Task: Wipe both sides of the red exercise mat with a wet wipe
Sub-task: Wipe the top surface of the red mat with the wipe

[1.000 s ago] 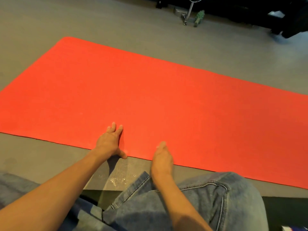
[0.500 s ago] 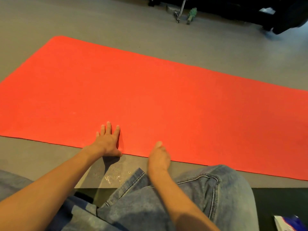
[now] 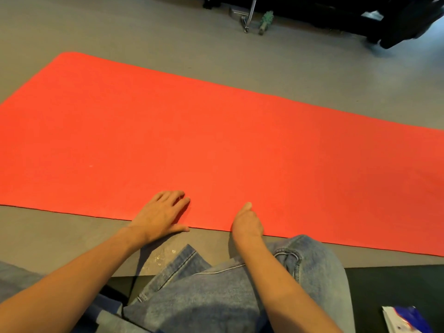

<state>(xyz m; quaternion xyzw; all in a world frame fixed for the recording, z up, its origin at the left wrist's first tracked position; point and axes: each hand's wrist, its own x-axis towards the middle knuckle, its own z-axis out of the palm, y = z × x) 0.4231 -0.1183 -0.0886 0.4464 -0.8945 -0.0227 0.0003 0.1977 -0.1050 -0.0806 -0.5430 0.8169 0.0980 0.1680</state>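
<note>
The red exercise mat (image 3: pixel 216 140) lies flat on the grey floor and runs from the left edge of the view out past the right edge. My left hand (image 3: pixel 163 213) rests palm down on the mat's near edge, fingers slightly bent, thumb along the edge. My right hand (image 3: pixel 247 221) stands on its side at the same edge, about a hand's width to the right; its fingers touch the mat, and its palm is hidden. I see no wet wipe in either hand.
My denim-clad knees (image 3: pixel 240 284) fill the bottom of the view. A white and blue packet (image 3: pixel 406 320) lies on a dark floor mat at the bottom right. A metal stand (image 3: pixel 249 18), a green object (image 3: pixel 265 21) and dark furniture (image 3: pixel 396 22) stand beyond the mat.
The left hand has turned its fingers to the right and bent them slightly. The right hand has stayed at the mat's edge. The view has shifted, bringing the packet at the bottom right into sight.
</note>
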